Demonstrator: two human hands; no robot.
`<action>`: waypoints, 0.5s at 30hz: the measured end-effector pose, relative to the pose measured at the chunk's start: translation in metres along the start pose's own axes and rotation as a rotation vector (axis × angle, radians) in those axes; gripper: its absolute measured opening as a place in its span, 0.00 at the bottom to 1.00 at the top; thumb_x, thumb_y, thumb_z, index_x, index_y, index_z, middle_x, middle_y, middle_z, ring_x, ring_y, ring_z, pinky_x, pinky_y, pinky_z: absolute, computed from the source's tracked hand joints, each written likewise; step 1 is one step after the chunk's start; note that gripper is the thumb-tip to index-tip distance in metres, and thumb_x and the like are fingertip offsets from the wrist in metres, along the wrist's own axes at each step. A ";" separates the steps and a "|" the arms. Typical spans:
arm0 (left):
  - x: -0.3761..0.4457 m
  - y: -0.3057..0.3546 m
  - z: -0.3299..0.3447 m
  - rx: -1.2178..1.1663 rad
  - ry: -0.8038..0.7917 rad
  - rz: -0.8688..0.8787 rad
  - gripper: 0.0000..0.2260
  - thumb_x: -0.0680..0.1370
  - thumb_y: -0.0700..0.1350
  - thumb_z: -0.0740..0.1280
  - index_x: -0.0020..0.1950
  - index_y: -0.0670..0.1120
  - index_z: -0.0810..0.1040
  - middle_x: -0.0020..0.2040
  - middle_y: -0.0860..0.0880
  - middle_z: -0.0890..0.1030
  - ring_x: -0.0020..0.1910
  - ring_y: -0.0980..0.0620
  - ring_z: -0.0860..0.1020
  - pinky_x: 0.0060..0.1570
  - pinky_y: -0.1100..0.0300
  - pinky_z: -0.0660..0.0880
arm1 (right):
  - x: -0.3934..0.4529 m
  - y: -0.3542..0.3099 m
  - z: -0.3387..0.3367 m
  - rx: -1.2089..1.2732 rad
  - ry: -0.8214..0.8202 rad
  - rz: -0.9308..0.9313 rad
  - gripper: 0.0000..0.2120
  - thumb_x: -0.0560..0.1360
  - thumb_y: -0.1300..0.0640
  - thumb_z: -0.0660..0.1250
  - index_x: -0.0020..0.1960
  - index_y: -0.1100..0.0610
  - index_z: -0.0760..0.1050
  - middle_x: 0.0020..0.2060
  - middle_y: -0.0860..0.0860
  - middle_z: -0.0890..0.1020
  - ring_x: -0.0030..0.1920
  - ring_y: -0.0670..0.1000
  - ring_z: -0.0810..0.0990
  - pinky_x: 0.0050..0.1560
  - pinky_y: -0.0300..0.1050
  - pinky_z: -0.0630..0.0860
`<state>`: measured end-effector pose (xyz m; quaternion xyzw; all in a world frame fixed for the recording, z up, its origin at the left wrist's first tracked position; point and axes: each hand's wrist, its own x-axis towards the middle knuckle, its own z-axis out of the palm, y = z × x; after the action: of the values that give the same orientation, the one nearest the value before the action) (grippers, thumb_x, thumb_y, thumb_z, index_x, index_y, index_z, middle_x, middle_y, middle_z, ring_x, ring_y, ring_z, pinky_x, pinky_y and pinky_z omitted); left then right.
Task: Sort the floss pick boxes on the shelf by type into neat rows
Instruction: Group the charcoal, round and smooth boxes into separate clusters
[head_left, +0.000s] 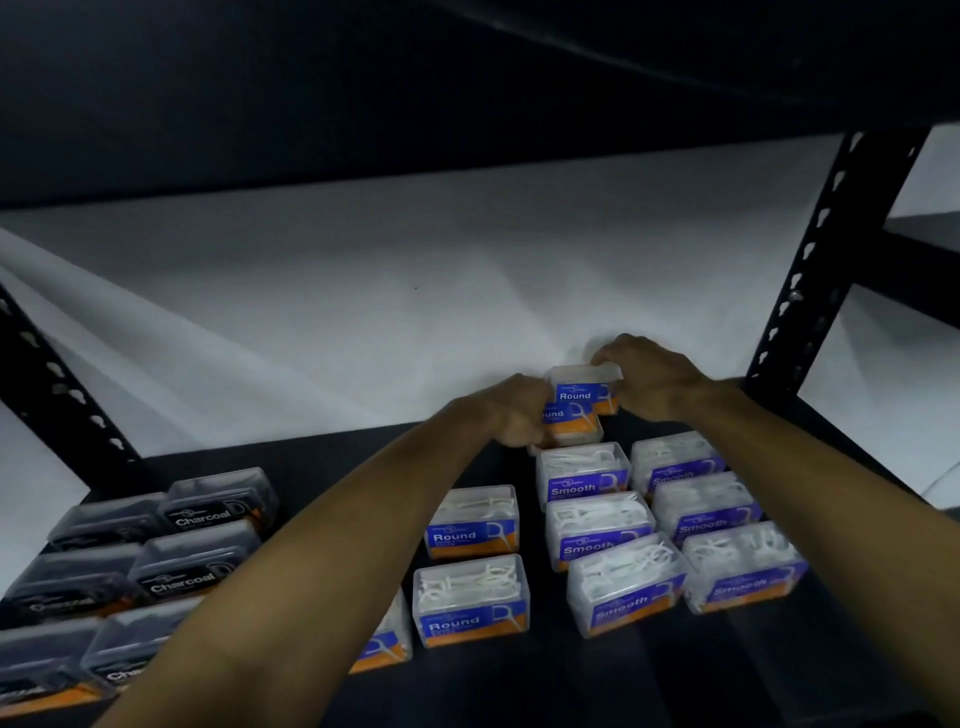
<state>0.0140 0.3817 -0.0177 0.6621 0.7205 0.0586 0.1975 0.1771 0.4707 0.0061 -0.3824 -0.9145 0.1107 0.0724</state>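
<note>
I judge sorting well advanced: Charcoal boxes (195, 558) stand in two rows at left, Smooth boxes (670, 525) in two rows at right, Round boxes (471, 564) between. My left hand (519, 410) grips the lower Round box (571, 422) and my right hand (652, 379) curls over the upper Round box (586, 387); both remain unplaced at the back. Surface is a dark shelf (597, 680) with black perforated uprights (826, 249), before a white backdrop (415, 291).

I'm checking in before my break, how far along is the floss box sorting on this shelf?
Mostly done. The Charcoal boxes sit grouped at the left and the Smooth boxes form two rows at the right. In hand: the left hand and right hand each grip a Round box at the back. Left: lining those up with the Round boxes in the middle.
</note>
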 end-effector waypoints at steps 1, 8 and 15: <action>-0.001 -0.001 0.000 -0.010 0.005 0.002 0.17 0.74 0.47 0.74 0.60 0.45 0.77 0.56 0.47 0.82 0.51 0.51 0.80 0.54 0.56 0.77 | 0.001 -0.001 0.001 -0.018 -0.006 -0.018 0.23 0.72 0.54 0.71 0.65 0.54 0.70 0.62 0.53 0.72 0.60 0.53 0.73 0.57 0.49 0.72; -0.030 -0.022 -0.012 -0.027 0.104 -0.023 0.22 0.68 0.44 0.78 0.60 0.45 0.79 0.56 0.46 0.78 0.53 0.49 0.77 0.52 0.58 0.76 | 0.011 -0.004 0.010 -0.079 0.008 -0.051 0.24 0.73 0.55 0.68 0.68 0.54 0.68 0.64 0.54 0.72 0.61 0.54 0.72 0.54 0.46 0.70; -0.067 -0.046 -0.022 0.011 0.315 -0.047 0.34 0.64 0.49 0.80 0.65 0.48 0.68 0.59 0.49 0.69 0.56 0.52 0.71 0.54 0.56 0.76 | 0.017 -0.010 0.020 -0.222 0.019 -0.078 0.30 0.73 0.52 0.70 0.71 0.56 0.64 0.68 0.55 0.68 0.66 0.54 0.68 0.60 0.50 0.70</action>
<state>-0.0338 0.3152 0.0008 0.6289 0.7580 0.1532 0.0797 0.1542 0.4731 -0.0095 -0.3532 -0.9346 0.0024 0.0427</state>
